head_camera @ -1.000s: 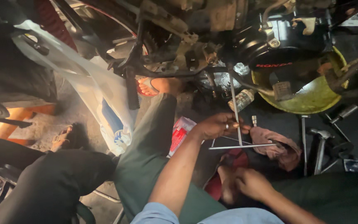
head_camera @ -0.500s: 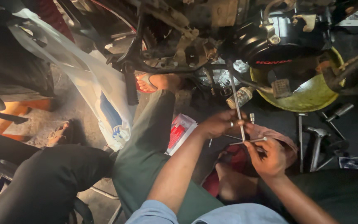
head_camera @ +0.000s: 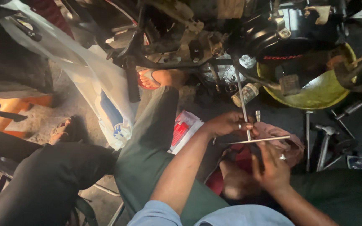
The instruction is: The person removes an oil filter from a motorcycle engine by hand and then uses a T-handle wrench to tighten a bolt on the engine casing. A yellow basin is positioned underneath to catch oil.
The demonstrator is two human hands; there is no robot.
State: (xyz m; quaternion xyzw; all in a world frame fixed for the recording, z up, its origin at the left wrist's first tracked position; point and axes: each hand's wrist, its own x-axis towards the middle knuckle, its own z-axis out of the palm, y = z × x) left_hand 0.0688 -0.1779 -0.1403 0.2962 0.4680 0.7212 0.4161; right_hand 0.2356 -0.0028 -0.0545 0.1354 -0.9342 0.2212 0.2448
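Note:
My left hand (head_camera: 228,124) grips a metal T-handle wrench (head_camera: 243,104) where its long shaft meets the cross bar. The shaft points up toward the motorcycle engine (head_camera: 273,37). My right hand (head_camera: 273,169), blurred and with a ring on one finger, is just below the cross bar with its fingers apart, over a pink rag (head_camera: 288,142). It holds nothing that I can see. My left leg in green trousers (head_camera: 147,142) stretches toward the engine, and its sandalled foot (head_camera: 162,78) lies under the frame.
A yellow-green drain pan (head_camera: 319,94) sits under the engine, with a small bottle (head_camera: 246,94) beside it. A hammer (head_camera: 324,144) and loose rods lie at right. A red and white packet (head_camera: 183,128) lies by my knee. Another person's black-trousered leg (head_camera: 42,175) and a white body panel (head_camera: 84,83) are at left.
My right hand rose from my lap to the cross bar's right end, then dropped slightly below it. My left hand kept its grip on the wrench.

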